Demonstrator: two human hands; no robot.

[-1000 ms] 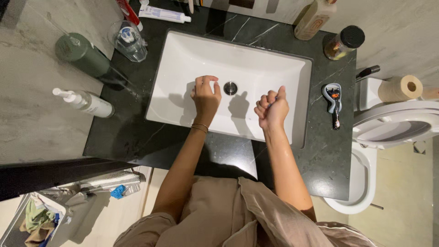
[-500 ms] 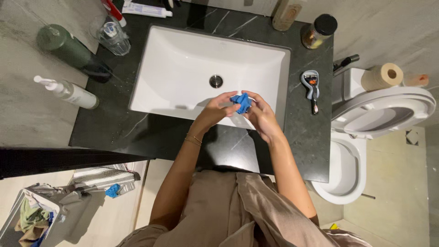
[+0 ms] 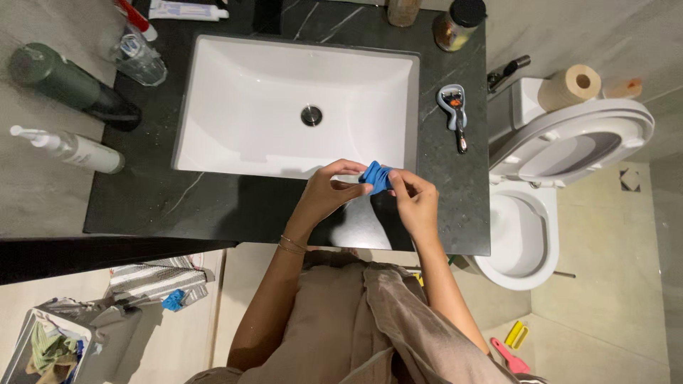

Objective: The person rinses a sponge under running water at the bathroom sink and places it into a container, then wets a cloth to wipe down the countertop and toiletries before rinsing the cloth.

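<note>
While both hands pinch it, the blue cloth (image 3: 375, 176) sits between left grip (image 3: 329, 190) and right grip (image 3: 413, 196).

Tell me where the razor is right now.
In the head view the razor lies on the dark counter, right of the sink, below the black-lidded jar and beside the toilet.

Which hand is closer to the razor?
Right. The right hand is below the razor and a little toward the sink, pinching a blue cloth. The left hand holds the cloth's other side, farther away.
</note>
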